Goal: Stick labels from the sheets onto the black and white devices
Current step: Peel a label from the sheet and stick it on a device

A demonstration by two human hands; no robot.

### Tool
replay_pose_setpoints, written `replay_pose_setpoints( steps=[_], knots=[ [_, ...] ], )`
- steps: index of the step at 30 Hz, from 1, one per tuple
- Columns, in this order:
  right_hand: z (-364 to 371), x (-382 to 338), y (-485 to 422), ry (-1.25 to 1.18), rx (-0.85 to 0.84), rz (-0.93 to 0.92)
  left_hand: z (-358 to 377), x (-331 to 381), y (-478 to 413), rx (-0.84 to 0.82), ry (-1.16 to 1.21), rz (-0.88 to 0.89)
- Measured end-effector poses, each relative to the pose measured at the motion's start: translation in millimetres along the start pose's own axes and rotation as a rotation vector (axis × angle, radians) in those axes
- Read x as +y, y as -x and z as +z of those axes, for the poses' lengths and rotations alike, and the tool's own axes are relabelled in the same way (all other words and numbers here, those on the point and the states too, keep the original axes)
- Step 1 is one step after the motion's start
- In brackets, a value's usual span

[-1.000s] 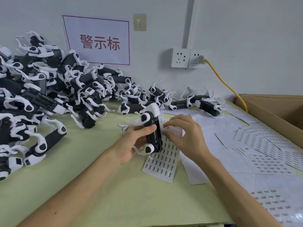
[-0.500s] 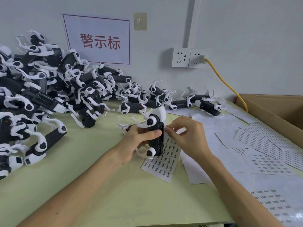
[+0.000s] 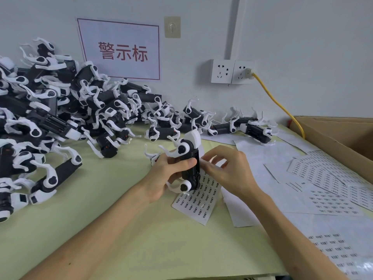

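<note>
Left hand [image 3: 167,174]: we see fingers gripping the black-and-white plastic device [image 3: 190,164], just above the white label sheet [image 3: 198,201] on the pale green surface [image 3: 121,229].
Right hand [image 3: 228,172]: fingers pinch the device's right edge.

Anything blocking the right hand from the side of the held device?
Nothing visible. The left hand grips the device upright over a label sheet, thumb across its front. The right hand is at the device's right side with thumb and forefinger. Whether they hold a label is too small to tell.

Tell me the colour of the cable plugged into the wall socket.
The cable is yellow, seen best in the head view.
</note>
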State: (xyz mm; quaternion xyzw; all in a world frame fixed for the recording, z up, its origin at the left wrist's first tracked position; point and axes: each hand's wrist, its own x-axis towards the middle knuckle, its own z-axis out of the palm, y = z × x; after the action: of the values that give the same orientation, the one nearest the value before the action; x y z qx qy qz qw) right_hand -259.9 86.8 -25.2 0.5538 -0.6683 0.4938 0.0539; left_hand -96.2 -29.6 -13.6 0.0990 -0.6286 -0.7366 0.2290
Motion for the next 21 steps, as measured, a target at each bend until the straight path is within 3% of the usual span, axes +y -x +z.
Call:
replay_pose_setpoints(
  steps=[21],
  knots=[
    [-6.5, -4.2, 0.2, -0.142, -0.057, 0.184, 2.5, 0.9, 2.6, -0.077, -0.081, 0.023]
  ],
)
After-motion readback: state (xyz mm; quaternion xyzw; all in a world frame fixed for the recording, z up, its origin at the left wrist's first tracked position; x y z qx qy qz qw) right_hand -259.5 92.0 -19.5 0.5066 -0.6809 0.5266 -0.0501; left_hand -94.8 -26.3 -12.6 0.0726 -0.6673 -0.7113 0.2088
